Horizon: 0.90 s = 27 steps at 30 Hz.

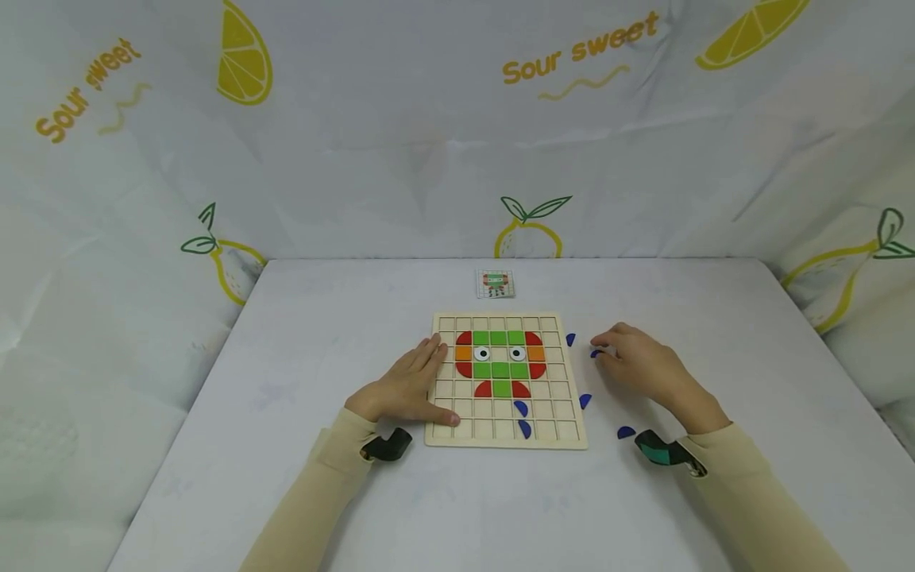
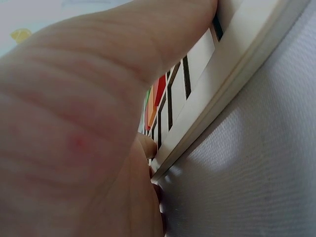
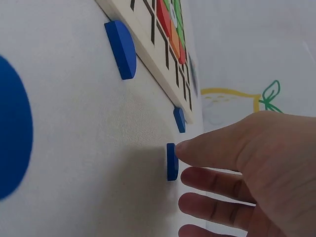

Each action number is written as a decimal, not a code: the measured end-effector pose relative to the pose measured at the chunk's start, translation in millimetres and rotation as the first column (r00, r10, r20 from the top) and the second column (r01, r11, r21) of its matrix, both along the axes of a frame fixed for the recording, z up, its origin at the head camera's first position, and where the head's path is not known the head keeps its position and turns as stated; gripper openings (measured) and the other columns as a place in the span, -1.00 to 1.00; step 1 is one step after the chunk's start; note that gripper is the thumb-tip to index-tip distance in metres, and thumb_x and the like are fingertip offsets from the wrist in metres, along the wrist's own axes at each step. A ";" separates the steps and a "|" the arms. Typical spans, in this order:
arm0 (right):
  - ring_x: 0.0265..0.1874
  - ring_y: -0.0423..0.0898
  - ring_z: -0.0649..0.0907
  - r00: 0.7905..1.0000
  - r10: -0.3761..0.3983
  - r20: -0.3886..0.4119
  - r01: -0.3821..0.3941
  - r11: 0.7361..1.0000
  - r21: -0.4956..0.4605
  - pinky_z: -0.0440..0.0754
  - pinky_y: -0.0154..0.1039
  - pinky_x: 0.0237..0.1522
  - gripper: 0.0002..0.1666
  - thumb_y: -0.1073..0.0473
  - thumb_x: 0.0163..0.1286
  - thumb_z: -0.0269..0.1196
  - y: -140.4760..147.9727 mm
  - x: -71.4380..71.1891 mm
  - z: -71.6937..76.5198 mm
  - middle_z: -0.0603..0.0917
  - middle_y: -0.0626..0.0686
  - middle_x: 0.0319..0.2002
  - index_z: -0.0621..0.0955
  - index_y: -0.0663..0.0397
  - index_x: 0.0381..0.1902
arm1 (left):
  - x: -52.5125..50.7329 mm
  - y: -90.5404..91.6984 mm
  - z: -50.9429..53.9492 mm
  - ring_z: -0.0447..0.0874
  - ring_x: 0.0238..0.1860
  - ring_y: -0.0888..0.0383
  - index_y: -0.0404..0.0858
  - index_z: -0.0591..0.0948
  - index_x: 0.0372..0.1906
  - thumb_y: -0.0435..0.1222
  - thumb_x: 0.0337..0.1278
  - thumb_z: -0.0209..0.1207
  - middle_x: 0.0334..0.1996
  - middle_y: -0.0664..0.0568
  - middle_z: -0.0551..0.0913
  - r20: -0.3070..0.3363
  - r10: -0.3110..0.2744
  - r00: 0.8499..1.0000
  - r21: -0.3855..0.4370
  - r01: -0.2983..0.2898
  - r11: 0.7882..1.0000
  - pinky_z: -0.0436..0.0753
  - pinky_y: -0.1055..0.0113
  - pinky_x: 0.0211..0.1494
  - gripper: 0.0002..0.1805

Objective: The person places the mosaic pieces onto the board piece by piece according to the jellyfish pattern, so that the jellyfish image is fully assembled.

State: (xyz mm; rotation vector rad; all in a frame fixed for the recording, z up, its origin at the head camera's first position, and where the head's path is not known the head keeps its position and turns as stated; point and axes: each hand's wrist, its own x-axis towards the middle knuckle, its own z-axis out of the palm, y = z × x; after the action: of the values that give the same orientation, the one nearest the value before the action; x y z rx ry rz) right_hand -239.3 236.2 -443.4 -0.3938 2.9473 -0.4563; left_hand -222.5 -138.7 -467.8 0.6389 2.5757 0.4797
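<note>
My left hand (image 1: pixel 409 385) lies spread over the left edge of a pale wooden grid board (image 1: pixel 557 389), its thumb on the lower squares. On the board, red, orange and green tiles (image 1: pixel 500 370) and two eye tiles (image 1: pixel 482 353) form a figure. Below them lie two blue half-round tiles (image 1: pixel 521 408). Right of the board, my right hand (image 1: pixel 643 365) reaches down to another blue half-round tile (image 3: pixel 172 162) on the table. The thumb tip is at that tile, the other fingers loosely bent beside it; no firm grip shows.
More blue half-round tiles lie on the white table: one by the board's upper right (image 1: pixel 570 339), one at its right edge (image 1: pixel 585 401), one near the right wrist (image 1: pixel 626 432). A small pattern card (image 1: pixel 495 284) lies behind the board. A lemon-printed cloth (image 1: pixel 400 159) hangs at the back.
</note>
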 end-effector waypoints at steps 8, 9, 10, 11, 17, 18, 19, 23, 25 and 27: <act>-0.26 -0.04 0.62 1.000 0.018 -0.010 -0.018 0.999 0.045 0.70 -0.02 -0.22 -0.68 0.26 0.38 0.27 0.2 -3.1 -6.8 0.70 0.16 -0.09 0.70 0.24 0.06 | 0.4 0.8 1.0 -0.41 0.69 -0.05 -0.28 -0.19 0.64 0.26 0.03 0.35 0.67 -0.09 -0.38 0.006 0.003 1.000 0.004 -0.003 1.000 -0.15 -0.01 0.71 0.35; -0.26 -0.04 0.62 1.000 0.015 -0.012 -0.014 0.999 0.046 0.70 -0.02 -0.23 -0.69 0.27 0.38 0.27 -0.1 -3.2 -7.5 0.70 0.16 -0.10 0.70 0.23 0.04 | 0.6 0.9 1.2 -0.40 0.69 -0.06 -0.29 -0.18 0.64 0.26 0.02 0.35 0.67 -0.10 -0.37 0.007 0.004 1.000 0.007 -0.004 1.000 -0.14 -0.01 0.71 0.35; -0.27 -0.04 0.62 1.000 0.011 -0.012 -0.011 0.999 0.044 0.70 -0.03 -0.23 -0.70 0.27 0.37 0.27 -0.5 -3.2 -7.8 0.70 0.15 -0.12 0.71 0.23 0.03 | 0.5 0.9 0.8 -0.40 0.69 -0.06 -0.30 -0.18 0.64 0.25 0.02 0.36 0.67 -0.11 -0.37 0.006 0.004 1.000 0.009 -0.004 1.000 -0.14 -0.02 0.71 0.35; -0.27 -0.04 0.62 1.000 0.008 -0.012 -0.007 0.999 0.043 0.70 -0.02 -0.23 -0.71 0.27 0.37 0.27 -0.9 -3.2 -8.4 0.70 0.14 -0.13 0.71 0.23 0.02 | 0.3 0.9 0.5 -0.39 0.69 -0.06 -0.30 -0.18 0.64 0.25 0.02 0.36 0.67 -0.11 -0.37 0.005 0.005 1.000 0.008 -0.005 1.000 -0.14 -0.01 0.71 0.35; -0.26 -0.02 0.62 1.000 -0.007 -0.021 0.008 0.999 0.034 0.72 0.01 -0.19 -0.74 0.27 0.36 0.28 -2.6 -1.8 -8.4 0.71 0.15 -0.13 0.71 0.22 -0.03 | -0.2 0.4 -1.3 -0.38 0.69 -0.08 -0.32 -0.18 0.64 0.24 0.03 0.35 0.67 -0.13 -0.36 -0.002 0.002 1.000 0.004 -0.002 1.000 -0.13 -0.02 0.71 0.34; -0.26 -0.03 0.62 1.000 -0.009 -0.023 0.010 1.000 0.029 0.72 0.01 -0.19 -0.73 0.27 0.36 0.27 -2.8 -1.2 -8.0 0.71 0.15 -0.13 0.70 0.23 -0.02 | -0.3 0.3 -1.6 -0.37 0.69 -0.08 -0.33 -0.17 0.64 0.24 0.03 0.36 0.67 -0.13 -0.35 -0.004 0.002 1.000 0.007 -0.002 1.000 -0.13 -0.02 0.71 0.34; -0.27 -0.03 0.62 1.000 -0.010 -0.027 0.011 1.000 0.025 0.72 -0.01 -0.20 -0.72 0.27 0.36 0.26 -2.8 -0.7 -7.7 0.71 0.16 -0.13 0.69 0.23 0.00 | -0.5 0.3 -1.7 -0.38 0.69 -0.08 -0.32 -0.18 0.64 0.24 0.03 0.35 0.67 -0.13 -0.36 -0.003 0.001 1.000 0.006 -0.001 1.000 -0.13 -0.02 0.71 0.34; -0.31 -0.06 0.60 0.999 -0.009 -0.043 0.009 1.000 0.002 0.68 -0.12 -0.31 -0.68 0.25 0.39 0.24 -4.1 2.2 -4.0 0.69 0.14 -0.14 0.68 0.20 0.06 | -0.3 0.4 -0.9 -0.37 0.69 -0.08 -0.33 -0.17 0.64 0.24 0.02 0.36 0.67 -0.13 -0.35 -0.002 -0.001 1.000 0.017 0.001 1.000 -0.13 -0.03 0.71 0.35; -0.32 -0.06 0.59 0.999 -0.003 -0.048 0.003 1.000 -0.010 0.65 -0.17 -0.34 -0.69 0.25 0.38 0.24 -5.4 3.7 -1.1 0.69 0.12 -0.14 0.69 0.18 0.05 | 0.1 0.3 0.2 -0.37 0.69 -0.09 -0.33 -0.17 0.64 0.25 0.02 0.36 0.67 -0.14 -0.35 -0.001 -0.003 1.000 0.022 0.003 1.000 -0.13 -0.03 0.70 0.35; -0.32 -0.06 0.58 0.999 0.000 -0.046 -0.002 1.000 -0.027 0.63 -0.18 -0.35 -0.73 0.26 0.38 0.25 -7.6 5.0 2.3 0.69 0.11 -0.15 0.70 0.17 0.00 | 0.7 0.1 1.2 -0.36 0.69 -0.10 -0.34 -0.16 0.63 0.24 0.02 0.36 0.67 -0.15 -0.34 0.000 -0.004 1.000 0.030 0.004 1.000 -0.13 -0.05 0.70 0.35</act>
State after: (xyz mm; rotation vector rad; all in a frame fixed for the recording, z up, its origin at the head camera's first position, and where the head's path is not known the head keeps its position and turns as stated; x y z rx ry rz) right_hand -234.4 228.6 -441.2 -0.4145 2.9879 -0.4937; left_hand -221.8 -138.6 -466.6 0.6537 2.5718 0.5173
